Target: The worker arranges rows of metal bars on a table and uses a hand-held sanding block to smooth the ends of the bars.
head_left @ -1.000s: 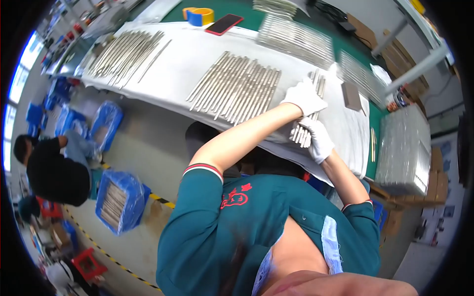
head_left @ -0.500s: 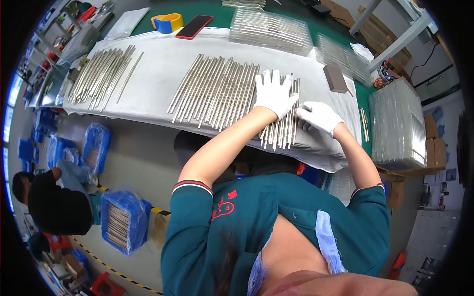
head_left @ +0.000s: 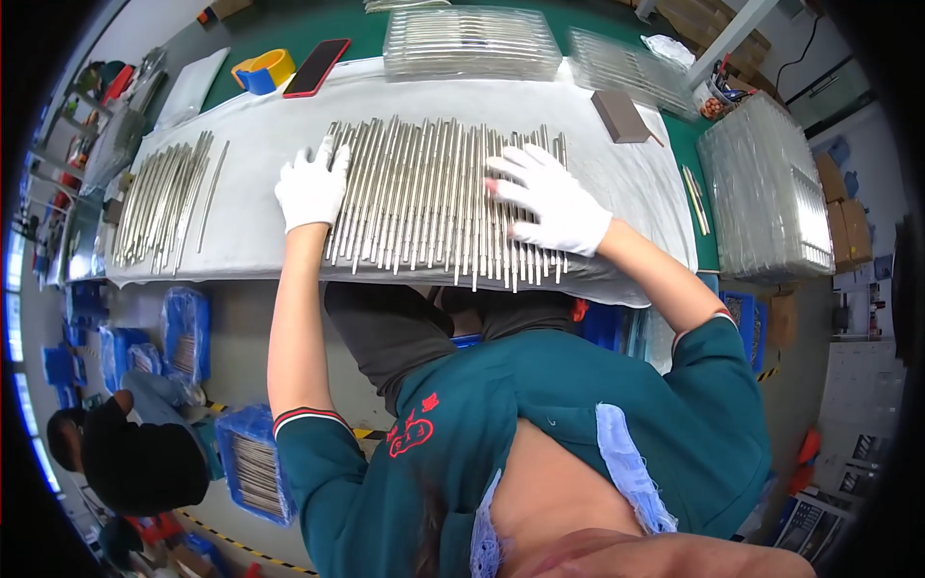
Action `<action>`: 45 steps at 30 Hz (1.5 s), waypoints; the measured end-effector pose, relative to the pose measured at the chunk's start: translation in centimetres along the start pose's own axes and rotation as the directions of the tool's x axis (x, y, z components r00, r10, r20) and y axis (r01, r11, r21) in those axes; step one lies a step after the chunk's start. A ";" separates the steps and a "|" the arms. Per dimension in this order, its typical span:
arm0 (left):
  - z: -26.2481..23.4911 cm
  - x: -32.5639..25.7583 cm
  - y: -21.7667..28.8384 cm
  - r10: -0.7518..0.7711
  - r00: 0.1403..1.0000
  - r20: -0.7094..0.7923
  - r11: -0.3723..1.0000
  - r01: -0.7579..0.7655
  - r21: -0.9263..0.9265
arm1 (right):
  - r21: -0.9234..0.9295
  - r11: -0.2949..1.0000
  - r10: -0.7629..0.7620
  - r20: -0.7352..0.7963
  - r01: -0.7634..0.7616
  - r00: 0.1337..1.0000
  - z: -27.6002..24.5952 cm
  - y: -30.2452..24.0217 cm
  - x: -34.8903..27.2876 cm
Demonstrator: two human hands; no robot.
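Metal rods (head_left: 434,197) lie in a flat row on white cloth (head_left: 251,144) at the counter's (head_left: 337,19) near edge. White-gloved left hand (head_left: 310,188) and right hand (head_left: 549,197) press flat, fingers spread, grasping nothing. Second rod batch (head_left: 164,197) lies leftward.

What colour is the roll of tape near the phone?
The tape roll is yellow with a blue part, seen best in the head view, beside the red phone.

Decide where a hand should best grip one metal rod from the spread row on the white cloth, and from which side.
Probably the near end of a metal rod, approached from the table's front edge. The rods lie flat and packed side by side on the white cloth, leaving no gaps along their lengths, but some near tips jut past their neighbours.
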State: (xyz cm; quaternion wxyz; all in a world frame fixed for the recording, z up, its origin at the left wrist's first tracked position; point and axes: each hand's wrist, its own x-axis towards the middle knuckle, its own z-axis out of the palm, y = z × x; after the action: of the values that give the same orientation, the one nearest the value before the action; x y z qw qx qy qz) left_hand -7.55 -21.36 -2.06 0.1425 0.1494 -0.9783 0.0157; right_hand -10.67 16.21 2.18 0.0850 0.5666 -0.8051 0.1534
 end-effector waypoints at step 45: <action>-3.0 -6.9 4.1 0.335 0.936 0.111 0.941 -0.326 -0.092 | 0.238 0.969 -0.061 -0.058 0.073 0.996 2.3 4.4 8.6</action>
State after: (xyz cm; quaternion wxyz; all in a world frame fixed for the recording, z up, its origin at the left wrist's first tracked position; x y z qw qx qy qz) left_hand -1.60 -15.25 -1.11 0.0817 -0.0214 -0.9964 -0.0052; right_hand -17.66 9.18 1.99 0.0411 0.5957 -0.7586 0.2606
